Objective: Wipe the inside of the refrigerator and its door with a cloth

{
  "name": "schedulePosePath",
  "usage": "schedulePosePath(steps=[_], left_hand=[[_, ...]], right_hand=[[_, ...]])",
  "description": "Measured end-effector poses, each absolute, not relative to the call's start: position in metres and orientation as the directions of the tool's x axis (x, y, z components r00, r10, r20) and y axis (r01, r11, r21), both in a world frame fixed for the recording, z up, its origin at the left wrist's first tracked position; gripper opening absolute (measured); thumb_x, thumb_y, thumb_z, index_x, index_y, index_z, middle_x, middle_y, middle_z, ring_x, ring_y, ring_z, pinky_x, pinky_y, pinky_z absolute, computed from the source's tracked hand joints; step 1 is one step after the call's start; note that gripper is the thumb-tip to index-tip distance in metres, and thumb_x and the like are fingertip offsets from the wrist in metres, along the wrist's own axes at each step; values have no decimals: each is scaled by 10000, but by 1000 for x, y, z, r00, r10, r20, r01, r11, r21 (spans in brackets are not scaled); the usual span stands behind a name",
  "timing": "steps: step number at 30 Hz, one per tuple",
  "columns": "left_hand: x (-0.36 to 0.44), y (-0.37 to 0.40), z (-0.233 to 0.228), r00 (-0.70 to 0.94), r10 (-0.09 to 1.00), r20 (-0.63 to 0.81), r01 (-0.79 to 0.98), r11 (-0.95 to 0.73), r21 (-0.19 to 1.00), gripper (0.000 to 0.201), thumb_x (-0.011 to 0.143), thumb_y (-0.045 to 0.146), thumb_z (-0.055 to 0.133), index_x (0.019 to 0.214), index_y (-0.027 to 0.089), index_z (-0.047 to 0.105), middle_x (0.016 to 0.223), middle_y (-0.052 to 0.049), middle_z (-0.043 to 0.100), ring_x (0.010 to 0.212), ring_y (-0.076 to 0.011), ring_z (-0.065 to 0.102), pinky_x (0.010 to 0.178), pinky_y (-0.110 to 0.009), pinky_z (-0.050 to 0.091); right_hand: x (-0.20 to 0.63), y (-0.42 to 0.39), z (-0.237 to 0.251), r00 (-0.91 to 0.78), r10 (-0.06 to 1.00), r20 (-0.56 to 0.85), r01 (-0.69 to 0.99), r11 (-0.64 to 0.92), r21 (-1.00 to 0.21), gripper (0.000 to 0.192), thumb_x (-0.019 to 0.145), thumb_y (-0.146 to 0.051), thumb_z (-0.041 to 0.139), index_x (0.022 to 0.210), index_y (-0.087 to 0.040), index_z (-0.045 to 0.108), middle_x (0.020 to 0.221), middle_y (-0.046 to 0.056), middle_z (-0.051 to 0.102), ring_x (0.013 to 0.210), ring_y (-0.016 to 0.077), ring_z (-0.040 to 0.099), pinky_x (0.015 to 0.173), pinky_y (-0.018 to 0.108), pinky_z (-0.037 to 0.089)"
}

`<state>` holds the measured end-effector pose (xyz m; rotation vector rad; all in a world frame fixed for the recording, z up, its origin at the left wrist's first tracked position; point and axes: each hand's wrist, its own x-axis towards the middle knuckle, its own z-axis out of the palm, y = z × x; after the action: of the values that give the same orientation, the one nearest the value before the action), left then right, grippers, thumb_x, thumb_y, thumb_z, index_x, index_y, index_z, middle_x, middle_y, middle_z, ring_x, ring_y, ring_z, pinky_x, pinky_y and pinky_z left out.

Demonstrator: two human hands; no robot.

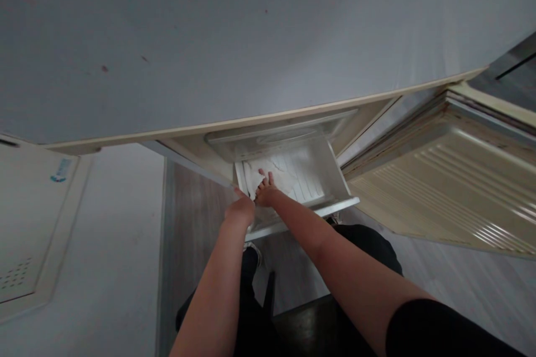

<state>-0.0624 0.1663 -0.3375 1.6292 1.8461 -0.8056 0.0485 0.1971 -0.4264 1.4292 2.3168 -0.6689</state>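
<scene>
My left hand point(239, 209) clamps the drawer point(293, 178) front edge; right hand point(264, 192) lies spread inside; stiff, light plastic, likely frost-slick.

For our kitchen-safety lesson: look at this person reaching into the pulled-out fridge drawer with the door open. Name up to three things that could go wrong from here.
1. The left hand grips the front corner of the white drawer; if the drawer slides in, the fingers could be pinched.
2. The right hand lies flat inside the drawer, which looks frosted; cold may numb or stick to the skin.
3. The open door stands beside the right arm and could swing against it.
</scene>
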Motion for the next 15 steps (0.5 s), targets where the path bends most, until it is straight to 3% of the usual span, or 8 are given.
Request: schedulePosePath(steps=[2,5,10,13,15], left_hand=[[-61,168,-337,-134,658,-741,991,93,-96,790,990,470,554,1613,111,225,1384,-229,631,1220,-289,673,1071,-503,531],[-61,167,-331,-122,652,-749,993,83,-89,783,979,473,583,1600,112,270,1368,-220,643,1214,-283,676,1065,-491,537],[-65,165,-328,-88,645,-759,996,64,-61,795,991,416,576,1617,99,203,1330,-217,668,1179,-272,696,1049,-468,546],[-68,164,-328,-63,650,-757,998,56,-35,849,991,394,565,1628,69,108,1321,-238,671,1166,-273,705,1036,-447,553],[-69,164,-329,-54,655,-754,998,56,-23,865,990,393,559,1630,67,77,1320,-240,675,1157,-273,712,1021,-440,560]], right_hand=[[58,196,-427,-510,693,-510,856,465,-225,789,939,-647,520,1463,-60,587,1601,218,417,1588,405,-120,1244,645,-129],[96,201,-425,-527,691,-495,847,479,-233,898,863,-742,584,1441,-54,607,1616,216,397,1590,369,-149,1278,574,-85],[172,208,-419,-188,859,-476,976,107,-191,942,873,-751,574,1586,-152,432,1727,110,-109,1588,381,-144,1278,594,2],[206,202,-417,12,849,-529,989,-87,-118,992,890,-772,524,1621,-124,353,1715,132,-163,1578,391,-169,1279,590,30],[220,194,-417,52,837,-545,990,-115,-83,1064,874,-770,554,1613,-36,331,1706,216,-124,1573,432,-133,1282,579,90]])
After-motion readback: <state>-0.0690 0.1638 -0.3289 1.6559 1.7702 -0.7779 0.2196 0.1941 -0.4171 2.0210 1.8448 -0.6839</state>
